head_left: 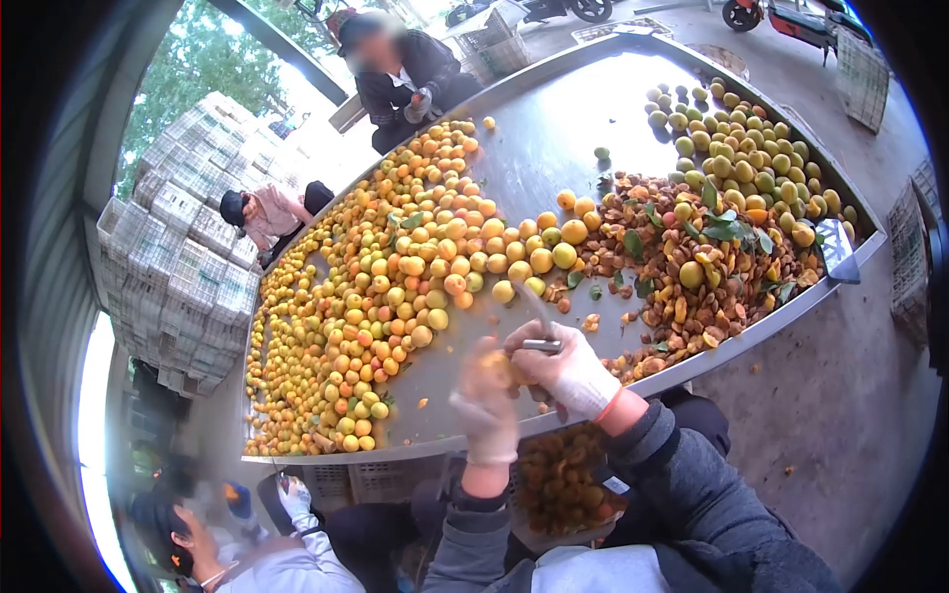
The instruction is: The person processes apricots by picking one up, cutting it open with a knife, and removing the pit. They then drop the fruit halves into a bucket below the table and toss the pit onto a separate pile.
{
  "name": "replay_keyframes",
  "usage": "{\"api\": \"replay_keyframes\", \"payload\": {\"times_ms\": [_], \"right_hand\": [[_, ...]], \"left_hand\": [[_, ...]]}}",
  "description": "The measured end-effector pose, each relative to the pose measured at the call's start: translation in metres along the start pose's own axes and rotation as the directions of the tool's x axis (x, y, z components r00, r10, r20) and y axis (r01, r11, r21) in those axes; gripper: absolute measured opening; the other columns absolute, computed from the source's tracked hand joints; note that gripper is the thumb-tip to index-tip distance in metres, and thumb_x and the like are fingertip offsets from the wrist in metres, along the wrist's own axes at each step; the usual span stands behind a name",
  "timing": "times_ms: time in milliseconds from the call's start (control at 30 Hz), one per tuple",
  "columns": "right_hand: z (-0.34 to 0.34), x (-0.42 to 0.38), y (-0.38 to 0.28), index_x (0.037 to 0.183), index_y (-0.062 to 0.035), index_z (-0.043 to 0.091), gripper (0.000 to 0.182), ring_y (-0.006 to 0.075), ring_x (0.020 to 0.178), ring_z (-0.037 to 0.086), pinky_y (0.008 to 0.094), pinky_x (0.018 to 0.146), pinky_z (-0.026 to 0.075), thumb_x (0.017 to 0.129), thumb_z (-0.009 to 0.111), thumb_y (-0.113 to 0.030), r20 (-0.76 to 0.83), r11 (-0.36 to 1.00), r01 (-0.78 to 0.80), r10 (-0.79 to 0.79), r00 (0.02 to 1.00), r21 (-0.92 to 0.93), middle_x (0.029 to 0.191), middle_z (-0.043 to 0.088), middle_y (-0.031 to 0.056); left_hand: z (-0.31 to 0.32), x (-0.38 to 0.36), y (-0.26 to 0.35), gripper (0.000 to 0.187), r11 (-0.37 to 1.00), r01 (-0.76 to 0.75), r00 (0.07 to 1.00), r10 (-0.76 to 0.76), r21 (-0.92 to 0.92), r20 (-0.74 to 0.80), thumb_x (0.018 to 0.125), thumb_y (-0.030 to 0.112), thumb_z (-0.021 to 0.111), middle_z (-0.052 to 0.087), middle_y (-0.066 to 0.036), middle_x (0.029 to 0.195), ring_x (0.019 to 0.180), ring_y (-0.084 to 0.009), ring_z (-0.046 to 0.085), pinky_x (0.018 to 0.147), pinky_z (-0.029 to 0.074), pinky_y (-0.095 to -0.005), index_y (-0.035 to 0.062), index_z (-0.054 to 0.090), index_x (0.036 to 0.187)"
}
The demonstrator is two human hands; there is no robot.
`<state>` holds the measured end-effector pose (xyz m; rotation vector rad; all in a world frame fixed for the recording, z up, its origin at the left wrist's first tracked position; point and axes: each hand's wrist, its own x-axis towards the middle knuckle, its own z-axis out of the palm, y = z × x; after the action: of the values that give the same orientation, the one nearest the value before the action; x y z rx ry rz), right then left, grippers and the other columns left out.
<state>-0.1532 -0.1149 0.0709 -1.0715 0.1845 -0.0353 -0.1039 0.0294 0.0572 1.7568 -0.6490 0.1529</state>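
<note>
My right hand (571, 372), in a white glove, is closed around a small knife (537, 308) whose curved blade points up and away from me. Close beside it, my left hand (484, 410) is also gloved and smeared by motion. Its fingers are curled around an orange apricot (494, 366), which shows only in part between the two hands. Both hands are above the near edge of the metal table (435, 390). Beyond them spreads a large heap of yellow-orange apricots (395, 267). Right of my hands lies a pile of pits and apricot scraps (692, 287) with green leaves.
Greener fruit (741, 148) is heaped at the table's far right. Below the near edge stands a container of apricot pieces (563, 479). Co-workers sit at the lower left (267, 544), left (272, 212) and far side (405, 79). Stacked crates (178, 267) stand behind.
</note>
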Motion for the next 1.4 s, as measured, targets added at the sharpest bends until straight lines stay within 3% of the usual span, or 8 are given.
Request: {"api": "replay_keyframes", "payload": {"times_ms": [33, 233, 333, 433, 533, 667, 933, 1400], "right_hand": [[0.0, 0.0, 0.001, 0.104, -0.0062, 0.061, 0.023, 0.0056, 0.049, 0.052, 0.0192, 0.041, 0.039, 0.084, 0.067, -0.018, 0.014, 0.995, -0.056, 0.055, 0.998, 0.083, 0.07, 0.06, -0.0015], [-0.012, -0.018, -0.011, 0.103, -0.0066, 0.067, 0.025, 0.01, 0.057, 0.058, 0.0242, 0.05, 0.046, 0.083, 0.066, -0.021, 0.23, 0.974, 0.014, 0.039, 0.972, -0.225, 0.077, 0.066, 0.0038], [-0.02, -0.017, 0.01, 0.101, -0.0062, 0.07, 0.022, 0.0103, 0.066, 0.061, 0.0261, 0.06, 0.049, 0.083, 0.065, -0.018, 0.373, 0.751, 0.338, -0.132, 0.918, -0.567, 0.081, 0.068, 0.0042], [-0.019, -0.02, -0.008, 0.1, -0.0067, 0.067, 0.018, 0.008, 0.048, 0.051, 0.0211, 0.043, 0.039, 0.083, 0.06, -0.004, -0.091, 0.987, 0.065, -0.079, 0.993, -0.145, 0.069, 0.06, 0.004], [-0.014, -0.014, -0.01, 0.102, -0.0062, 0.064, 0.019, 0.0085, 0.045, 0.047, 0.0208, 0.041, 0.036, 0.085, 0.057, -0.002, -0.301, 0.898, 0.255, -0.147, 0.942, 0.359, 0.065, 0.057, 0.0031], [-0.002, -0.011, -0.011, 0.103, -0.0039, 0.062, 0.017, 0.0087, 0.044, 0.045, 0.0212, 0.039, 0.034, 0.088, 0.054, -0.003, -0.411, 0.836, 0.374, -0.201, 0.889, 0.401, 0.063, 0.054, 0.0023], [0.005, -0.001, 0.009, 0.101, -0.0008, 0.063, 0.02, 0.0066, 0.047, 0.047, 0.0201, 0.043, 0.036, 0.086, 0.053, 0.004, -0.253, 0.736, 0.675, -0.665, 0.703, -0.057, 0.065, 0.055, 0.0006], [-0.013, 0.043, 0.023, 0.107, -0.0093, 0.055, 0.019, 0.0079, 0.039, 0.03, 0.0221, 0.035, 0.024, 0.092, 0.044, -0.005, -0.327, 0.633, 0.193, 0.101, 0.94, 0.75, 0.059, 0.038, -0.0011]], "left_hand": [[-0.001, -0.001, -0.002, 0.035, 0.859, 0.284, 0.943, -0.331, -0.426, -0.038, 0.092, 0.023, 0.054, 0.066, -0.013, 0.099, 0.074, -0.0232, 0.064, 0.064, 0.053, -0.0307, 0.0061, 0.056, 0.122], [-0.024, 0.005, -0.001, 0.044, 0.497, 0.401, 0.821, -0.567, -0.769, 0.062, 0.095, 0.042, 0.052, 0.065, -0.014, 0.097, 0.065, -0.017, 0.061, 0.054, 0.048, -0.027, 0.0071, 0.054, 0.121], [-0.027, -0.004, -0.006, 0.045, 0.496, 0.447, 0.82, -0.56, -0.744, 0.12, 0.094, 0.045, 0.053, 0.064, -0.014, 0.094, 0.063, -0.0156, 0.06, 0.053, 0.047, -0.0257, 0.0081, 0.054, 0.12], [-0.018, -0.013, -0.013, 0.044, 0.437, 0.535, 0.754, -0.633, -0.723, 0.175, 0.094, 0.044, 0.053, 0.064, -0.013, 0.091, 0.06, -0.0166, 0.059, 0.051, 0.046, -0.0248, 0.0075, 0.054, 0.12], [0.003, -0.024, -0.009, 0.044, 0.51, 0.606, 0.735, -0.653, -0.61, 0.183, 0.094, 0.042, 0.055, 0.063, -0.012, 0.09, 0.058, -0.0165, 0.057, 0.049, 0.046, -0.0251, 0.0057, 0.055, 0.118], [0.018, -0.03, -0.004, 0.044, 0.44, 0.666, 0.676, -0.697, -0.602, 0.239, 0.094, 0.041, 0.055, 0.06, -0.009, 0.086, 0.056, -0.0152, 0.055, 0.049, 0.046, -0.0252, 0.0038, 0.055, 0.118], [0.029, -0.034, 0.004, 0.035, 0.654, 0.651, 0.732, -0.675, -0.385, 0.092, 0.097, 0.032, 0.049, 0.054, -0.002, 0.077, 0.058, -0.0109, 0.053, 0.049, 0.044, -0.021, 0.0014, 0.061, 0.108], [0.009, -0.031, -0.031, 0.031, 0.67, 0.604, 0.774, -0.623, -0.432, 0.117, 0.095, 0.027, 0.048, 0.059, -0.009, 0.081, 0.056, -0.0146, 0.056, 0.047, 0.045, -0.0235, 0.0004, 0.056, 0.109]]}}
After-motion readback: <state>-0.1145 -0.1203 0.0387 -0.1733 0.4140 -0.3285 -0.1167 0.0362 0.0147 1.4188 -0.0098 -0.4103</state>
